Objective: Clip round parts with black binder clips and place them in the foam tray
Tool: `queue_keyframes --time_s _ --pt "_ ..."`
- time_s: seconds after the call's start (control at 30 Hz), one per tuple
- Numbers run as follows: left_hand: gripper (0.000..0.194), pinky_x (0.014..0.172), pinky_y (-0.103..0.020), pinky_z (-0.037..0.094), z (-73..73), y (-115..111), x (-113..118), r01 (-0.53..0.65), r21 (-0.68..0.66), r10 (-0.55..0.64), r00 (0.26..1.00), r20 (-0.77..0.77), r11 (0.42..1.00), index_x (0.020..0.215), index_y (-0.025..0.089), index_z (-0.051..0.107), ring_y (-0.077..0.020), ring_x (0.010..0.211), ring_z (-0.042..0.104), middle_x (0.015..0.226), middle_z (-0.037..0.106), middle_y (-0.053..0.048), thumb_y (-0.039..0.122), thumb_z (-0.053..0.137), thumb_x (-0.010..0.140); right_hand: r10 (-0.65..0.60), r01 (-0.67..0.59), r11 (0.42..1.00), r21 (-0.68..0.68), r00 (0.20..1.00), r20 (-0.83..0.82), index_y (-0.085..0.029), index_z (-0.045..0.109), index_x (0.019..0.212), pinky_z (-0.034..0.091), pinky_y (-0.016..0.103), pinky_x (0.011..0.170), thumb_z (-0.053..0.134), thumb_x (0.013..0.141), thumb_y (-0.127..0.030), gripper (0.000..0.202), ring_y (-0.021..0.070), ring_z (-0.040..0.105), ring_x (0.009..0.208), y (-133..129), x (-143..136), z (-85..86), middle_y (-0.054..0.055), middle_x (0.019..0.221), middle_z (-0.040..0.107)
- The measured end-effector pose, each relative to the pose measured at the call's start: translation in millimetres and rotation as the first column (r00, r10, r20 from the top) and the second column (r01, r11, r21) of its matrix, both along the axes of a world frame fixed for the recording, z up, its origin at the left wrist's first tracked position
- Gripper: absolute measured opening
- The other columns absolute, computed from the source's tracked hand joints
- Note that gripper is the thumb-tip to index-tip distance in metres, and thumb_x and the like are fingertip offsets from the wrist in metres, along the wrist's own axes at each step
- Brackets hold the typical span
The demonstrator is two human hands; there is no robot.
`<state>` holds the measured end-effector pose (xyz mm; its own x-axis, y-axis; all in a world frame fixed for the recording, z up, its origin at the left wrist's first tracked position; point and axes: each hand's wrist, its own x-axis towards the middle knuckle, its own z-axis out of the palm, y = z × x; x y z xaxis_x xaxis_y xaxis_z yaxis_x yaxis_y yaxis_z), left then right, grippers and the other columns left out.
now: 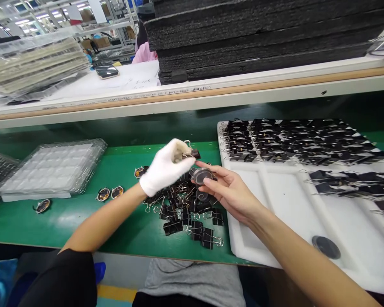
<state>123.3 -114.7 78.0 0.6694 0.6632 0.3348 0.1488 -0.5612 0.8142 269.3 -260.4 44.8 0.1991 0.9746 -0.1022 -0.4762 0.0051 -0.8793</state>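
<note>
A green bench [83,221] ran below a pale shelf [179,100] stacked with dark foam sheets [259,38]. Beyond stood racks [115,25] under ceiling lights [22,21]; a yellow floor stripe [118,293] showed below.

White glove on left hand [165,167]; bare right hand [231,192]. Black clips [192,217] with silver handles. Grey disc [202,175]. Green counter [131,230]. White tray [275,200]. Clear trays [56,166]. Black foam [259,34].

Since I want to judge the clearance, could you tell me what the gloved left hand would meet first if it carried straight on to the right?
Probably the round disc in the right hand, just ahead of the left hand and its clip; depth is unclear.
</note>
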Motion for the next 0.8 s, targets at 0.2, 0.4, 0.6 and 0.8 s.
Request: queue_keyframes --time_s 0.2,0.4,0.6,0.8 --pt "0.020 0.102 -0.039 0.053 -8.2 -30 -17 0.197 0.355 -0.214 0.977 0.009 0.914 0.112 0.023 0.062 -0.0200 0.118 0.068 0.119 0.073 -0.008 0.026 0.043 0.105 -0.069 0.059 0.993 0.100 0.992 0.106 -0.027 0.083 0.102 0.067 0.041 0.089 0.091 0.076 -0.035 0.029 0.0197 0.075 0.096 -3 -3 -6.3 0.007 0.148 0.063" --pt "0.050 0.074 -0.035 0.054 -1.2 -8 -42 0.183 0.471 -0.171 0.983 -0.069 0.863 0.125 0.021 0.054 -0.0189 0.081 0.067 0.103 0.069 -0.007 0.054 0.062 0.089 -0.042 -0.040 0.983 0.181 0.903 0.428 -0.027 0.084 0.098 0.064 0.036 0.098 0.084 0.082 -0.028 0.016 0.0232 0.075 0.111 -9 2 -0.9 0.007 0.118 0.078" --pt "0.046 0.053 -0.027 0.029 11.7 -5 -48 0.397 0.389 -0.135 0.823 -0.552 0.831 0.071 0.022 0.055 -0.0107 0.051 0.044 0.055 0.050 0.005 0.066 0.064 0.081 0.102 -0.248 0.963 0.100 0.688 0.719 -0.026 0.083 0.103 0.065 0.029 0.082 0.069 0.091 -0.024 0.018 0.0237 0.075 0.112 -14 10 6.8 0.010 0.121 0.077" --pt "0.062 0.051 -0.029 0.018 8.7 -13 -46 0.448 0.478 -0.004 0.732 -0.681 0.756 0.063 0.022 0.052 -0.0131 0.046 0.046 0.049 0.049 0.002 0.082 0.055 0.081 0.076 -0.294 0.949 0.116 0.570 0.818 -0.032 0.083 0.103 0.060 0.038 0.100 0.065 0.094 -0.021 0.022 0.0262 0.071 0.122 -14 13 8.8 0.004 0.111 0.080"
